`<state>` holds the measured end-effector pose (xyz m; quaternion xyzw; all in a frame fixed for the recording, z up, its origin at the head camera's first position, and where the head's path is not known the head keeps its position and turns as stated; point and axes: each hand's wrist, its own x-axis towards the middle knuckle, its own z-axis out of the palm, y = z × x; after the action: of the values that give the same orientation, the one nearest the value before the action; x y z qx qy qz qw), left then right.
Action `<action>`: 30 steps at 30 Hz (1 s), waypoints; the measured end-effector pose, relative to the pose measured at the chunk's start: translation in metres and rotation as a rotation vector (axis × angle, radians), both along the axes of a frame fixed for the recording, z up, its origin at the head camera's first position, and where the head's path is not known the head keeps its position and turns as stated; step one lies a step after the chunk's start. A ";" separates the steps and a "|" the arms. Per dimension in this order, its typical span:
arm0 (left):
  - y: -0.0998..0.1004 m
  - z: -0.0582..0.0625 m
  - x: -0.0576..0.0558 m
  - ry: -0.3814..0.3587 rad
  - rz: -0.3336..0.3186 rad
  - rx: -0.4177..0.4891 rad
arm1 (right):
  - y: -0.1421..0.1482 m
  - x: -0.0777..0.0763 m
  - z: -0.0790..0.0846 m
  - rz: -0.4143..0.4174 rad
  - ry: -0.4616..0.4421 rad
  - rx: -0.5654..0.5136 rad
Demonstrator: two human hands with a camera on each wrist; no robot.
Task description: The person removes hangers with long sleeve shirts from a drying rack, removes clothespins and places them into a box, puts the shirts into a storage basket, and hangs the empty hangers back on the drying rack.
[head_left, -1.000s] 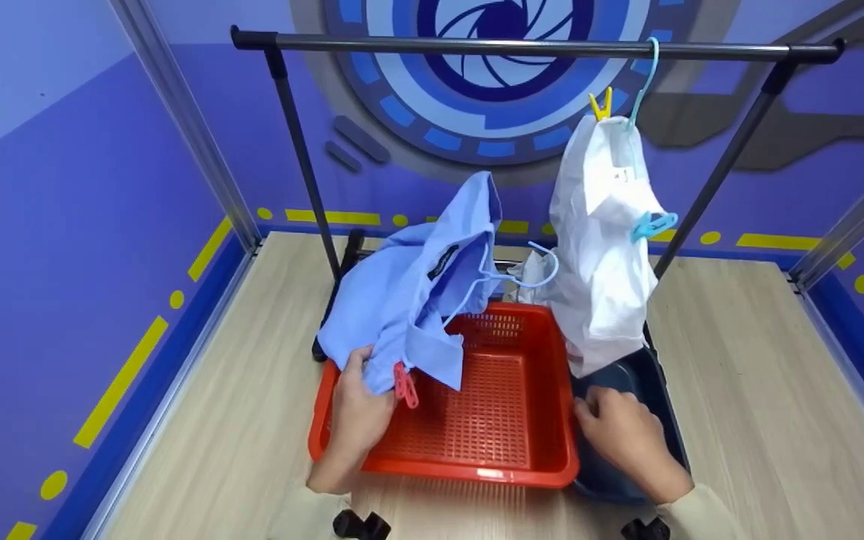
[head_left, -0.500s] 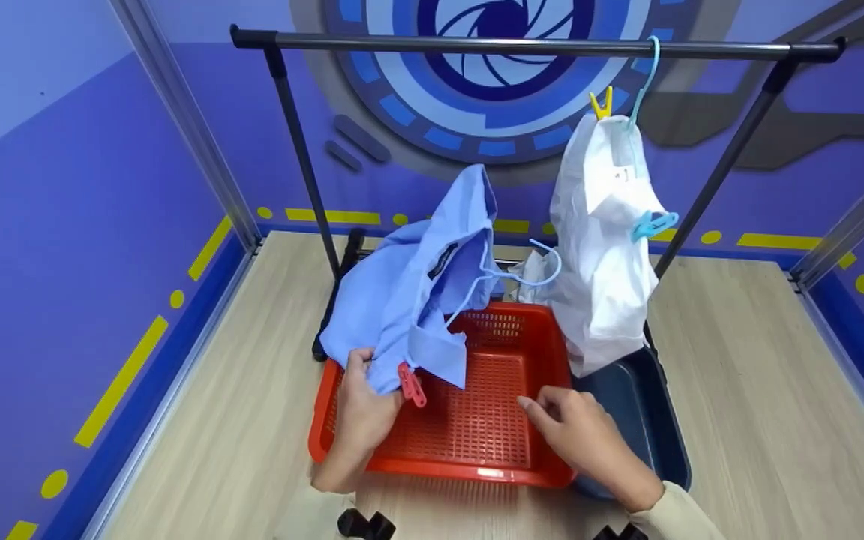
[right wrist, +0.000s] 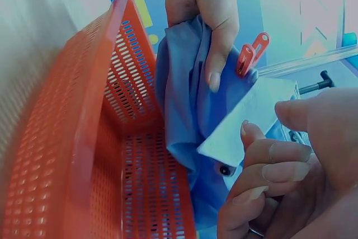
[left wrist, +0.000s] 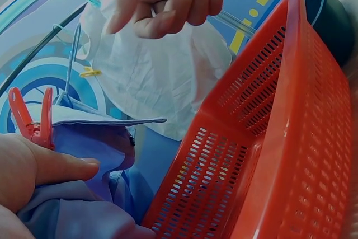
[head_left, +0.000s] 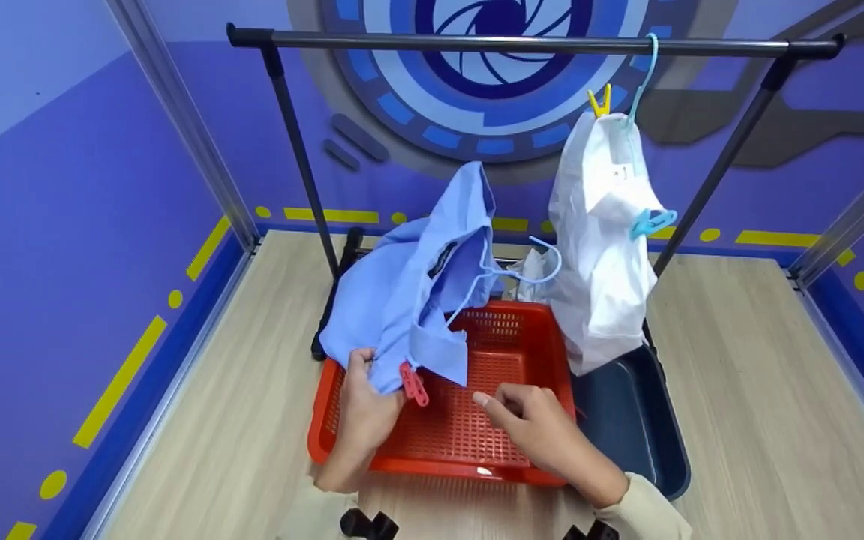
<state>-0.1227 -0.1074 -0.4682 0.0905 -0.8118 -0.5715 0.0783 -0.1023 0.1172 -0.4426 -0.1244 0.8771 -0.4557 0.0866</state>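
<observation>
My left hand (head_left: 364, 420) grips a light blue shirt (head_left: 379, 300) by the fabric near its collar, over the left side of the red basket (head_left: 319, 435). A red clothespin (head_left: 414, 385) is clipped on the shirt beside that hand. Out of the shirt's neck sticks the hook of a light blue hanger (head_left: 529, 284), pointing right. My right hand (head_left: 533, 424) hovers over the basket's right part, just right of the collar. In the right wrist view its fingers (right wrist: 274, 166) are loosely curled, the thumb apart from them, with nothing held.
A white garment (head_left: 604, 262) hangs on a pale blue hanger from the black rack bar (head_left: 439, 43). It carries a yellow clothespin (head_left: 600, 101) and a blue clothespin (head_left: 652, 223). The dark basin (head_left: 627, 420) stands right of the red basket, partly under it.
My right hand has moved left from over the dark basin to over the red basket, near the shirt's collar. My left hand and the shirt have shifted only slightly.
</observation>
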 end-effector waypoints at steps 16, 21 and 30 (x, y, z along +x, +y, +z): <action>0.005 -0.002 -0.001 0.051 0.034 0.043 | -0.026 -0.001 0.009 0.070 -0.014 -0.144; 0.006 -0.003 -0.001 0.059 0.059 0.032 | -0.035 -0.002 0.010 0.060 -0.041 -0.158; 0.009 -0.007 0.000 0.085 0.070 0.036 | -0.048 -0.002 0.009 0.017 -0.044 -0.117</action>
<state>-0.1225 -0.0984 -0.4747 0.0959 -0.7936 -0.5863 0.1311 -0.1047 0.0689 -0.4335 -0.1267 0.8457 -0.5082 0.1023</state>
